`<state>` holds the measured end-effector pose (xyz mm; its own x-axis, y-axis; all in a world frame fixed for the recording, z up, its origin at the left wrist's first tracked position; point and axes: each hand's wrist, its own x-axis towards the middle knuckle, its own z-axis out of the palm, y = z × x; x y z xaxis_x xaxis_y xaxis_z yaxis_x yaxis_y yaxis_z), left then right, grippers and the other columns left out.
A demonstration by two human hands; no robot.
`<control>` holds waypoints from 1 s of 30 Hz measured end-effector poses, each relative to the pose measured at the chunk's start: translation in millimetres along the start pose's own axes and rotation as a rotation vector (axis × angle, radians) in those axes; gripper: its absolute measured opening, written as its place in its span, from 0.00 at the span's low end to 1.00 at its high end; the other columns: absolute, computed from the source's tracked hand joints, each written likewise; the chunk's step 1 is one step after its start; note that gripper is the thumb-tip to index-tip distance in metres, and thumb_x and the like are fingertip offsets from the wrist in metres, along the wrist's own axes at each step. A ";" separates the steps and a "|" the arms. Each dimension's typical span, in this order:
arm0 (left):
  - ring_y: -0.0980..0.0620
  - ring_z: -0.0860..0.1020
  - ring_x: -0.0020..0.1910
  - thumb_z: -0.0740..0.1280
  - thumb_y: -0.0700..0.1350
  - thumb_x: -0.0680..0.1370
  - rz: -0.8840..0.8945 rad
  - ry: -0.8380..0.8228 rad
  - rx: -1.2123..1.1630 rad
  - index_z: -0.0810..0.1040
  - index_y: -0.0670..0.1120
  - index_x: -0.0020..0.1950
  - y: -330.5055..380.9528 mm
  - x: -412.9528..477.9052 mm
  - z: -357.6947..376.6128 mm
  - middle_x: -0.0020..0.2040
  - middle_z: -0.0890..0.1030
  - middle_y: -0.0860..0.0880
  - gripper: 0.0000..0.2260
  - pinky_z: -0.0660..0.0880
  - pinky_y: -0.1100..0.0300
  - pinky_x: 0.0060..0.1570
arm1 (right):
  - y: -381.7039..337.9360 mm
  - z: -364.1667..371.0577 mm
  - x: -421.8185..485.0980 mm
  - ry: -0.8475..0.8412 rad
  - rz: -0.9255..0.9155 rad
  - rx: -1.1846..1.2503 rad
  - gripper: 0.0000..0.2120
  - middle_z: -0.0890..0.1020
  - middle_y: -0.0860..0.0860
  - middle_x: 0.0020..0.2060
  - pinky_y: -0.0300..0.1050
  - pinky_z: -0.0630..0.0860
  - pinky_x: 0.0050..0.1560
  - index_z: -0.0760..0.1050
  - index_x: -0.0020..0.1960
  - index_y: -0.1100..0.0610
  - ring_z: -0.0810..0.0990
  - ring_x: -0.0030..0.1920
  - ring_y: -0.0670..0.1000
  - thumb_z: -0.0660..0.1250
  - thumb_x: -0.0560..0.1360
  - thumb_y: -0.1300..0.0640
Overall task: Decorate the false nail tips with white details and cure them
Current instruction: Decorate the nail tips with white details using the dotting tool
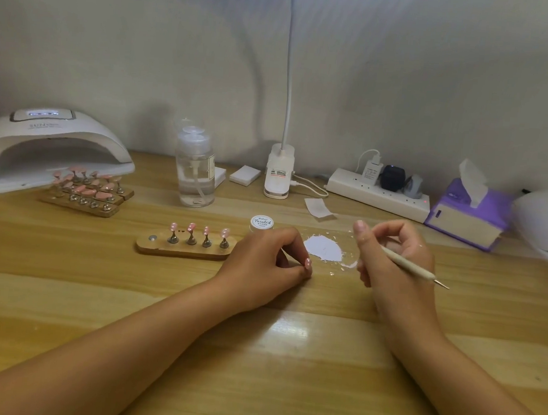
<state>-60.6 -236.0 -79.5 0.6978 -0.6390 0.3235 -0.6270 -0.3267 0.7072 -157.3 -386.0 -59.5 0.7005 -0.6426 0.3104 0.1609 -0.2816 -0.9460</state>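
Note:
My left hand [267, 260] pinches one pink false nail tip [308, 263] with white dots, low over the wooden table. A thin cream dotting tool [411, 265] is gripped in my right hand [392, 257], its metal tip pointing right. Between the hands lies a white paint smear [323, 247] on the table. A small white gel pot [261, 222] stands just behind my left hand. Left of that hand, a wooden holder [182, 248] carries several pink tips on metal stands. The curing lamp [51, 149] sits far left.
More wooden holders with pink tips [87, 191] lie at the lamp's mouth. A clear pump bottle [196, 169], a clip lamp base [278, 175], a power strip [379, 190], a purple tissue box [470, 211] and a paper scrap [318, 208] line the back.

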 end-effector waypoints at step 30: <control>0.61 0.78 0.36 0.74 0.45 0.74 -0.011 0.015 0.022 0.76 0.56 0.39 3.4 -1.1 -0.9 0.40 0.81 0.59 0.09 0.67 0.72 0.35 | 0.1 6.5 -7.7 -0.193 0.206 0.136 0.10 0.83 0.53 0.29 0.34 0.69 0.23 0.70 0.42 0.55 0.74 0.23 0.45 0.70 0.77 0.56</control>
<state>-63.2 -235.8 -76.8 0.7098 -0.6246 0.3255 -0.6267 -0.3492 0.6966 -158.1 -376.5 -62.6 0.8451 -0.5253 0.0994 0.0841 -0.0529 -0.9951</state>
